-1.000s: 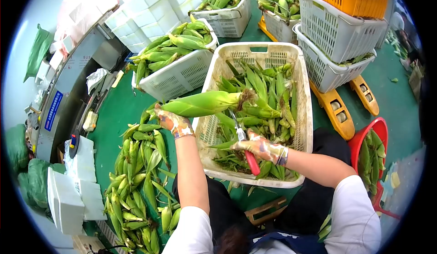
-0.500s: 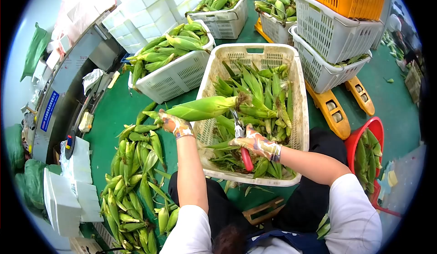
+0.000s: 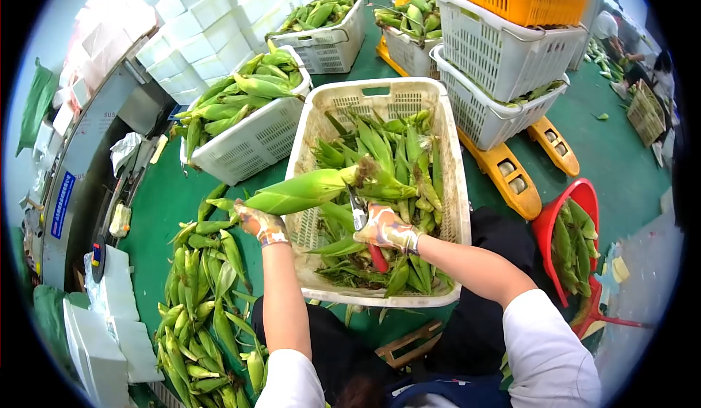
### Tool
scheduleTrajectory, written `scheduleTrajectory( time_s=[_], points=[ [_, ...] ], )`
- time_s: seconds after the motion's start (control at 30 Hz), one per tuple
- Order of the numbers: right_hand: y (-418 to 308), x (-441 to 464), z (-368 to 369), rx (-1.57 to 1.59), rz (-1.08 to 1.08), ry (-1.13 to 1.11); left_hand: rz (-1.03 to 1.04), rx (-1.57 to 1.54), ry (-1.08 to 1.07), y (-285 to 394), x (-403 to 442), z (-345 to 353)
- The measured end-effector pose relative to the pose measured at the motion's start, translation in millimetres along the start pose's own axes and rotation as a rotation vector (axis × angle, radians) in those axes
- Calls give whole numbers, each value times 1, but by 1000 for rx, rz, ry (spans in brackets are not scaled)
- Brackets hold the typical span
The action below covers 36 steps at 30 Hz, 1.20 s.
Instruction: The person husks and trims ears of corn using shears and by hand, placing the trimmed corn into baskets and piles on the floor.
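Observation:
Gripped at its pointed end by my gloved left hand (image 3: 263, 224), an ear of corn (image 3: 303, 191) in green husk lies nearly level, its brown silk-and-stalk end to the right. My gloved right hand (image 3: 388, 228) is closed on red-handled pruning shears (image 3: 377, 257). The shears' metal blades point up at the right end of the ear; whether they touch it I cannot tell. Below both lies a white plastic crate (image 3: 310, 119), dirty inside, holding green husk leaves and trimmings (image 3: 376, 145). Left of it, many husked-in ears form a pile (image 3: 193, 276) on the green floor.
White crates of corn (image 3: 248, 141) stand behind, near stacked white foam boxes (image 3: 197, 39). At right are stacked crates (image 3: 504, 57) on a yellow pallet jack (image 3: 504, 181) and a red bucket (image 3: 548, 229) with husks. Another person (image 3: 610, 28) is far right.
The whole view has shifted, so most things sit further left. Less of the red handle shows below my right hand. My left hand still grips the same ear.

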State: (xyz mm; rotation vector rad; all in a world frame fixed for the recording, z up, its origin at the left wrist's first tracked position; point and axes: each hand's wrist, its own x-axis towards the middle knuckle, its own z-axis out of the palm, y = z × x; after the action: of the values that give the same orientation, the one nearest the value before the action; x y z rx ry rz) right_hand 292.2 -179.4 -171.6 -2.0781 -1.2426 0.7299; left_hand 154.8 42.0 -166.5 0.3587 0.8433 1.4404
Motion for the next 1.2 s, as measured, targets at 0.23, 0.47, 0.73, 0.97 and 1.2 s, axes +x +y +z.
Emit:
scheduleTrajectory(
  time_s=[0.23, 0.47, 0.73, 0.97, 1.2],
  points=[
    [75, -28, -21, -272, 225, -246, 142, 164, -165, 45, 31, 5],
    [-17, -31, -34, -28, 60, -66, -43, 137, -335, 17, -17, 14],
    [-14, -30, -27, 270, -191, 44, -427, 263, -290, -8, -17, 21],
    [-37, -27, -68, 1315, -303, 91, -777, -40, -315, -31, -40, 7],
    [-42, -34, -41, 569, -100, 168, -147, 224, -231, 73, -50, -21]
  ],
)
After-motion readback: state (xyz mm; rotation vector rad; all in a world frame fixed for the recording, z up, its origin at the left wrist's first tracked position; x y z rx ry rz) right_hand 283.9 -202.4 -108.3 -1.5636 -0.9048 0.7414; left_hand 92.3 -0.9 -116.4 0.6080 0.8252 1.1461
